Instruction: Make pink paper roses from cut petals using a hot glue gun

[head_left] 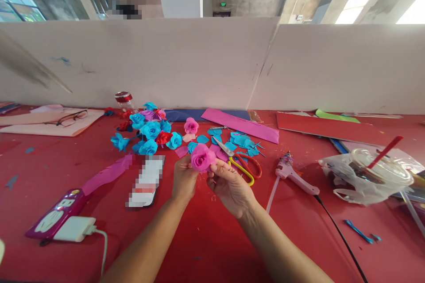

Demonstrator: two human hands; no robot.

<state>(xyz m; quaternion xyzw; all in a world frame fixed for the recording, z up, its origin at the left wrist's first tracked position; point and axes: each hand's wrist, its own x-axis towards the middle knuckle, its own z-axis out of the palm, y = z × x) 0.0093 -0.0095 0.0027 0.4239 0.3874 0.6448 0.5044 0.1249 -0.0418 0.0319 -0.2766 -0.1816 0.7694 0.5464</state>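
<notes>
Between my two hands, above the red table, is a pink paper flower (202,157) with layered petals round a curled centre. My left hand (184,177) grips it from below on the left, its fingers partly hidden behind the petals. With thumb and fingers my right hand (232,185) pinches the flower's lower right edge. Just beyond lie scissors (245,169) with red and yellow handles, their blades among loose blue paper petals (241,140). A second pink flower (191,126) rests behind the held one. Left of it is a bunch of blue, red and purple paper flowers (151,130).
A pink glue gun (297,179) with a black cord lies right, near a bagged drink cup (375,168). On the left are a phone (148,181), a purple power strip (58,214) with a white charger, and glasses (75,117). A white partition (166,62) stands behind.
</notes>
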